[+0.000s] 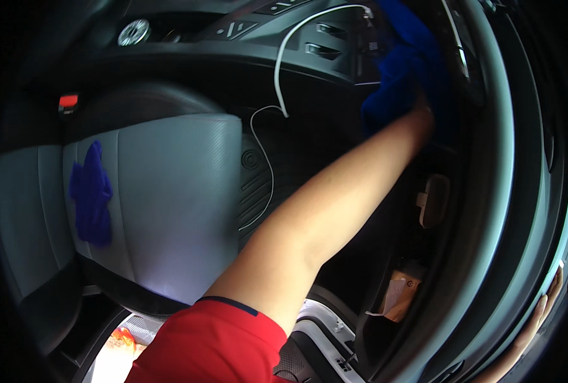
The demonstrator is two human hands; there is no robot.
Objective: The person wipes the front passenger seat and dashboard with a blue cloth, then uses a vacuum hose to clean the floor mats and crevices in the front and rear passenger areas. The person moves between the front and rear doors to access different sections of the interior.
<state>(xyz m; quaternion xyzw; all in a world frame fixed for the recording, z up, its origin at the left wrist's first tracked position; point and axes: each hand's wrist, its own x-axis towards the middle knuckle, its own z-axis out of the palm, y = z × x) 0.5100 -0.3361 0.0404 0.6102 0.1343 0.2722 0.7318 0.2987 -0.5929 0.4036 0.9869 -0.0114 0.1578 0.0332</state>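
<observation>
My left arm, in a red short sleeve, reaches across the footwell to the upper right. My left hand (pixel 423 110) is pressed into a bunched blue cloth (pixel 395 80) against the centre of the dashboard; the cloth and shadow hide most of its fingers. My right hand (pixel 542 307) lies at the far right edge along the dark trim by the windscreen, its fingers stretched out and holding nothing. A second, purple-blue cloth (pixel 92 195) lies crumpled on the grey car seat (pixel 175 191).
A white cable (pixel 277 70) loops from the console (pixel 252 41) down to the ribbed floor mat (pixel 258 179). Papers (pixel 401 293) sit in a compartment below the dashboard (pixel 498 159). A red seat-belt buckle (pixel 68 102) stands beside the seat. The door sill (pixel 325 325) is at the bottom.
</observation>
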